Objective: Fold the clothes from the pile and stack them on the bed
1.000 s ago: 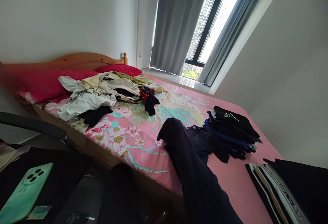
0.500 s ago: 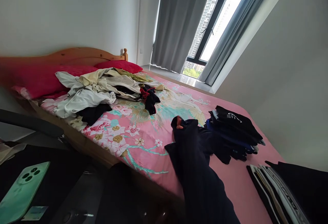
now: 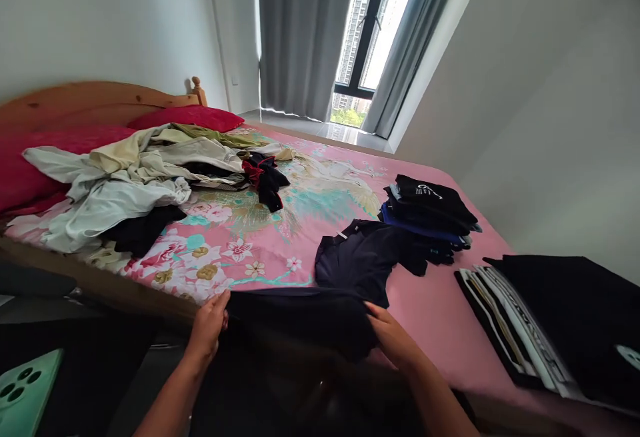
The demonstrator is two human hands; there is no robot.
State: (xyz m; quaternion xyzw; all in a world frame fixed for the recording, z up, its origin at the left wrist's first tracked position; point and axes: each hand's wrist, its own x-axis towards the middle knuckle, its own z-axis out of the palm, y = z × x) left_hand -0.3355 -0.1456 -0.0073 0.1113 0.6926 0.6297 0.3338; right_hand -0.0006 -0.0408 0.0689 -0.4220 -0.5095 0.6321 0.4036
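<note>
A dark navy shirt (image 3: 357, 257) lies partly on the bed, its neck end away from me with a small pale label showing. Its near edge is raised and stretched between my two hands at the bed's front edge. My left hand (image 3: 209, 325) pinches the left corner of that edge. At the opposite corner, my right hand (image 3: 393, 336) grips the cloth with fingers partly hidden under it. Beyond the shirt's right side stands a stack of folded dark clothes (image 3: 433, 207), close against it.
A heap of loose clothes (image 3: 145, 184) lies on the pink floral bed (image 3: 295, 244) near the red pillows (image 3: 187, 116). Another folded stack (image 3: 520, 330) sits at the right. A pale green phone (image 3: 30, 384) rests on a dark surface at lower left.
The shirt was bunched and lifted over one hand; now its neck end lies on the bed and both hands hold its near edge spread. My view has turned slightly right.
</note>
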